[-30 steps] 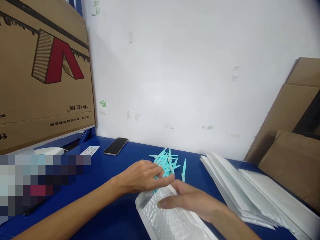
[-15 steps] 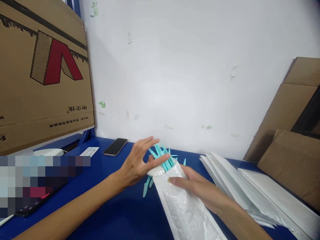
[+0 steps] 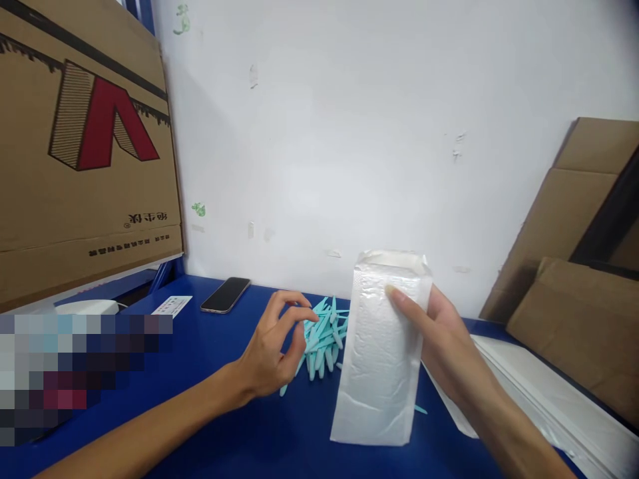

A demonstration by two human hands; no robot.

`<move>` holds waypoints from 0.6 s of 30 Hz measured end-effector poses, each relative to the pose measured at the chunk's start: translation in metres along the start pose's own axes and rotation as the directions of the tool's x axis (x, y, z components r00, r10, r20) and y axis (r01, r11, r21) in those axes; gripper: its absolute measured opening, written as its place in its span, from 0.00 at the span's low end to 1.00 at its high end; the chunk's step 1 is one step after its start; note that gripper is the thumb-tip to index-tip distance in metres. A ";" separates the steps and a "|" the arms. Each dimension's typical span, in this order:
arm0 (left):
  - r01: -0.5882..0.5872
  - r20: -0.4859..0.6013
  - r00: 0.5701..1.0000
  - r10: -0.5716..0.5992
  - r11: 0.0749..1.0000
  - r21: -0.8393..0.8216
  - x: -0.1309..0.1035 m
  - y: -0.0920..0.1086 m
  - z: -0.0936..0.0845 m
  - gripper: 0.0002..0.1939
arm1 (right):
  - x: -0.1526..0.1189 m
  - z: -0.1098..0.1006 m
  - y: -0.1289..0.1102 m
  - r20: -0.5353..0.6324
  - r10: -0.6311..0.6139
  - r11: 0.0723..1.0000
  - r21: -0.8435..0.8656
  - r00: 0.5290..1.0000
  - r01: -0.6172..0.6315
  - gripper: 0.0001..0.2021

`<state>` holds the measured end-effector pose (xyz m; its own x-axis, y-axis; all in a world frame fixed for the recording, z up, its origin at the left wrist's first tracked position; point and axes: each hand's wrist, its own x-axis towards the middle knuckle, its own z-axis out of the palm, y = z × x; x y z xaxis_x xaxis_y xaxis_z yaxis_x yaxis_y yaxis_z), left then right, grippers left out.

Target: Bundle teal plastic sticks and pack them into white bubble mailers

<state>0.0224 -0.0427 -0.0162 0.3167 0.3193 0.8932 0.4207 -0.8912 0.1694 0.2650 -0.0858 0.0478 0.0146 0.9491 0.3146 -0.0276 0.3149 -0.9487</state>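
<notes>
My right hand (image 3: 444, 332) grips a white padded bubble mailer (image 3: 379, 359) by its right edge, thumb on the front. The mailer is held upright with its mouth at the top slightly parted; its contents are hidden. A heap of slim turquoise plastic pieces (image 3: 324, 339), which look like eyebrow razors, lies on the blue table, partly behind the mailer. At the heap's left side is my left hand (image 3: 277, 346), its fingers bent and apart with nothing seen in them. One loose turquoise piece (image 3: 421, 410) sticks out at the mailer's lower right.
White mailers (image 3: 539, 386) are stacked on the right, by folded cardboard (image 3: 574, 313). A phone (image 3: 226, 295) and a printed card (image 3: 172, 306) lie on the blue table (image 3: 239, 439) at left. A large carton (image 3: 90, 199) stands above; a white wall (image 3: 319, 133) closes the back.
The turquoise pieces at the mailer's mouth have gone from sight inside it or onto the heap. My right hand has raised the mailer upright; my left hand has come away from its mouth.
</notes>
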 end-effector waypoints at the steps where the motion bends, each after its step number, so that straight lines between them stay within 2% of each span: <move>1: 0.011 0.029 1.000 -0.010 1.000 -0.029 -0.001 0.003 0.000 0.12 | -0.001 0.001 -0.001 -0.003 -0.009 1.000 -0.007 1.000 0.009 0.28; 4: 0.089 0.151 0.986 -0.067 0.985 -0.146 -0.002 0.013 -0.001 0.13 | -0.004 0.005 -0.003 -0.019 -0.023 1.000 -0.005 1.000 0.023 0.28; 7: 0.244 0.332 0.932 -0.143 0.927 -0.285 0.000 0.024 -0.001 0.20 | -0.008 0.012 -0.005 -0.028 -0.041 0.999 0.035 0.999 0.042 0.29; 9: 0.372 0.455 0.873 -0.175 0.842 -0.390 0.002 0.031 0.002 0.27 | -0.010 0.016 -0.003 -0.041 -0.056 0.996 0.071 0.998 0.059 0.29; 12: 0.555 0.592 0.783 -0.192 0.647 -0.523 0.003 0.038 0.008 0.32 | -0.011 0.020 0.006 -0.072 -0.054 0.990 0.126 0.996 0.063 0.27; 15: 0.683 0.679 0.703 -0.210 0.463 -0.565 0.000 0.039 0.014 0.25 | -0.009 0.020 0.015 -0.070 -0.046 0.983 0.176 0.997 0.057 0.26; 18: 0.718 0.701 0.680 -0.214 0.389 -0.577 -0.003 0.037 0.015 0.18 | -0.005 0.015 0.017 -0.049 -0.036 0.982 0.185 0.998 0.045 0.24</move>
<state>0.0503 -0.0717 -0.0187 0.7213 0.6340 0.2787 -0.0994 -0.3034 0.9477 0.2495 -0.0852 0.0306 0.0648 0.9356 0.3471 -0.2113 0.3528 -0.9115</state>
